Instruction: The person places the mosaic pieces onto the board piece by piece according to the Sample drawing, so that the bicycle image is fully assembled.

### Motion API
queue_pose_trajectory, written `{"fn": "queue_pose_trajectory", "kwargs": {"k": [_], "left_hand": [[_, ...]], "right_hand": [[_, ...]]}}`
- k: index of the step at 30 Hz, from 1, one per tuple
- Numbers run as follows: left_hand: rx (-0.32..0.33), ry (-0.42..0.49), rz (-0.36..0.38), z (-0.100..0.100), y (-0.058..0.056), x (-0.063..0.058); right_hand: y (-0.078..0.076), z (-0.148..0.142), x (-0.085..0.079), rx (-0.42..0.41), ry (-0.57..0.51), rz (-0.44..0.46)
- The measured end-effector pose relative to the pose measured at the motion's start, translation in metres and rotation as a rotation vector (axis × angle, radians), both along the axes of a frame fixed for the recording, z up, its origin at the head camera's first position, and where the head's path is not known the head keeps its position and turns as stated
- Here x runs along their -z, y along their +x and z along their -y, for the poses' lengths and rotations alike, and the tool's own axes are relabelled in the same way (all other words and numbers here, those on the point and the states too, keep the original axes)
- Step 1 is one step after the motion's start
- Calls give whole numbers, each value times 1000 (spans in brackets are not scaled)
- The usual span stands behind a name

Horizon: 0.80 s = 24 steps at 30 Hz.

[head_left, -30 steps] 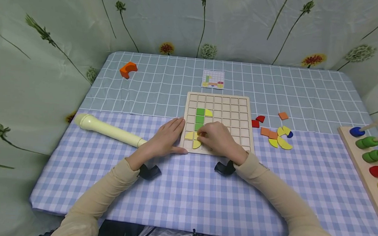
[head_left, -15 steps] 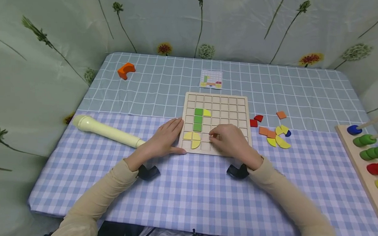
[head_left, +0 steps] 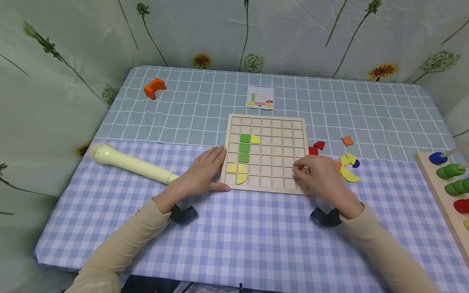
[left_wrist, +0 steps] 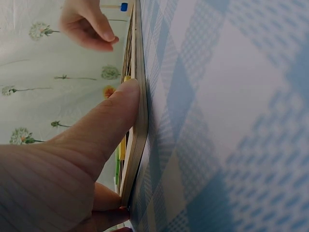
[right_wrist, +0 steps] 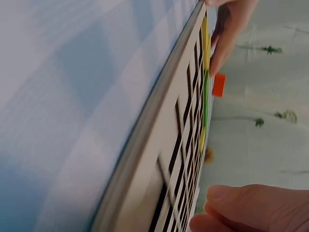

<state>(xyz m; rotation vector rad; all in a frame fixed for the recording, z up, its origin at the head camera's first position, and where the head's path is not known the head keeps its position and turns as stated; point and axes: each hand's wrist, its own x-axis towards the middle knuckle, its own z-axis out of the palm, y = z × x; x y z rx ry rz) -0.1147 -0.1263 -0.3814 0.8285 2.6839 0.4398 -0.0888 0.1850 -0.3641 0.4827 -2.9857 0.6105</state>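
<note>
My left hand [head_left: 202, 171] rests at the left edge of a wooden grid board [head_left: 278, 143], fingers extended along it. In the left wrist view its thumb [left_wrist: 126, 92] presses the board's front rim. Three green squares [head_left: 244, 147] form a column in the grid, with a yellow quarter-circle [head_left: 255, 139] beside the top one. Three yellow quarter-circles [head_left: 241, 179] lie near the lower left corner. My right hand [head_left: 322, 175] hovers over the board's right edge, thumb and fingers loosely bent with nothing seen between them. It partly covers some orange pieces [head_left: 337, 164].
Right of the board lie red pieces [head_left: 319, 145], an orange square [head_left: 347, 141], yellow pieces [head_left: 350, 174] and a blue piece [head_left: 356, 163]. A pattern card [head_left: 260, 98] is behind the board. Leftward are a pale yellow microphone-shaped object [head_left: 137, 164] and an orange arch block [head_left: 155, 88]; rightmost, a bead rack [head_left: 451, 214].
My right hand has moved right from the lower-left yellow pieces, across the board to its right edge, uncovering those pieces. My left hand has stayed at the board's left edge.
</note>
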Motion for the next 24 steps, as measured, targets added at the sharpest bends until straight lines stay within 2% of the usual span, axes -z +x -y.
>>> {"fn": "queue_pose_trajectory", "kwargs": {"k": [5, 12, 24], "left_hand": [[2, -1, -2, 0, 0, 1], [4, -1, -3, 0, 0, 0], [10, 6, -11, 0, 0, 0]], "right_hand": [[6, -23, 2, 31, 6, -53], [16, -51, 0, 111, 46, -80], [23, -72, -1, 206, 102, 11]]}}
